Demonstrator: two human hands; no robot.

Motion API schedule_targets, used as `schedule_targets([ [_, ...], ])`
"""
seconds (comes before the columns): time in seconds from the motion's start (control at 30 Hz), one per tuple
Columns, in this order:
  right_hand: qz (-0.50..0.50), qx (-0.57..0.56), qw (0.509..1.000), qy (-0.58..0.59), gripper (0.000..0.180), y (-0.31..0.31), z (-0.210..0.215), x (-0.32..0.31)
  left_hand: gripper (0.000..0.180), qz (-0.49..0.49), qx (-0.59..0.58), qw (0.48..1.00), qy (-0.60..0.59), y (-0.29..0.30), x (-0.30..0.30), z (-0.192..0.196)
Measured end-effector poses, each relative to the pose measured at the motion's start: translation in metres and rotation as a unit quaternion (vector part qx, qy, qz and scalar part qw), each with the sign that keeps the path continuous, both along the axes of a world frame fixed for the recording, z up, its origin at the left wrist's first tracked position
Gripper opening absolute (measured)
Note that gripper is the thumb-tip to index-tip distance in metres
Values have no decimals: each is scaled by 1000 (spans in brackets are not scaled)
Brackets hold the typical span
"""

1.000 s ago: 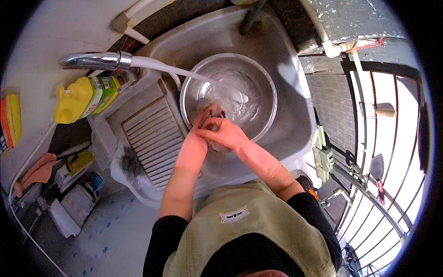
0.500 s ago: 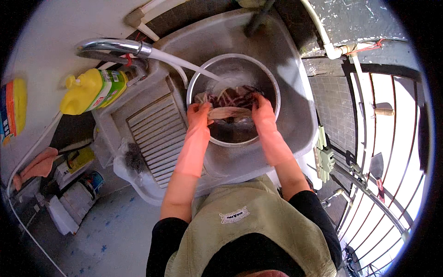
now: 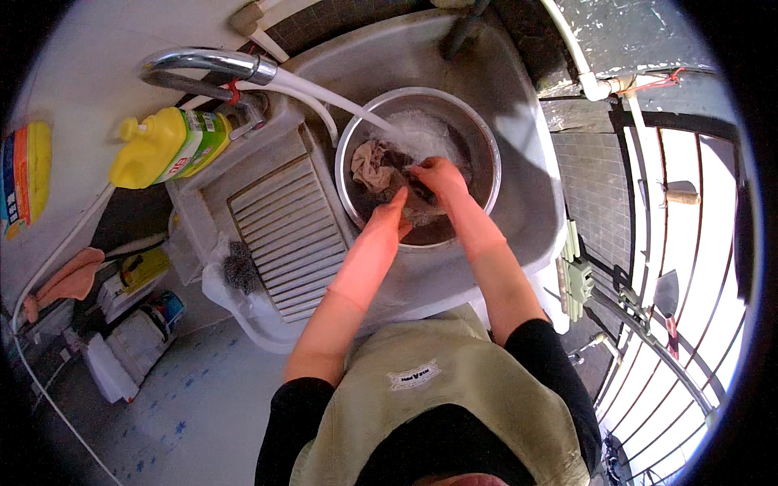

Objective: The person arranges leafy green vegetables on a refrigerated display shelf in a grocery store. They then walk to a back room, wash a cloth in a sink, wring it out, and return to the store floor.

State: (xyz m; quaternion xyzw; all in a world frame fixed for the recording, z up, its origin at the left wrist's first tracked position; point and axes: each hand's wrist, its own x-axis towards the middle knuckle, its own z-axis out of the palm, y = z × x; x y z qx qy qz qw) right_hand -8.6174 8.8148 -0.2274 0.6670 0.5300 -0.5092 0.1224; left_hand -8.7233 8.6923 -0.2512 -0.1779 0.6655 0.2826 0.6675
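Observation:
Pink rubber gloves cover both my hands, which are inside a round steel basin [image 3: 344,198] in the sink. My right hand [image 3: 440,180] is closed on a bunched, wet dark cloth [image 3: 421,193] near the basin's middle. Close by on the left, my left hand [image 3: 389,217] grips the same wet bundle, its thumb up and its other fingers partly hidden. A crumpled beige part of cloth [image 3: 370,167] lies against the basin's left side; I cannot tell whether it is one piece with the dark part. Water runs from the chrome faucet [image 3: 207,66] into the basin, foaming at the back.
The grey sink [image 3: 527,194] surrounds the basin, with a ribbed drainboard [image 3: 284,235] on its left. A yellow jug [image 3: 166,150] stands behind the drainboard. A dark scouring pad [image 3: 241,267] lies at its front left corner. A barred window [image 3: 689,267] is at the right.
My hands have come closer together and bunched up the cloth that was stretched between them. The beige part now lies at the basin's left. The water foams more.

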Motion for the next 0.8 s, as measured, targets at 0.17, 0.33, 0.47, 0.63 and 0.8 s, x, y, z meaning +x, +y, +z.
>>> schedule_targets([
  [0.17, -215, 44, 951, 218, 27, -56, 40, 28, 51, 174, 114, 977, -56, 12, 12, -35],
  [0.33, -290, 220, 897, 251, 19, -55, 82, 65, 45, 232, 191, 954, 14, 13, -10, 15],
  [0.47, -357, 288, 854, 246, 23, -48, 87, 83, 48, 301, 257, 918, 35, -3, -38, 30],
  [0.63, -57, 250, 966, 30, 29, -45, 50, 91, 49, 298, 214, 930, 33, -13, -38, 28],
  [0.8, 232, 135, 954, 137, 89, -78, 72, 52, 44, 199, 209, 957, -20, -17, 9, 59],
])
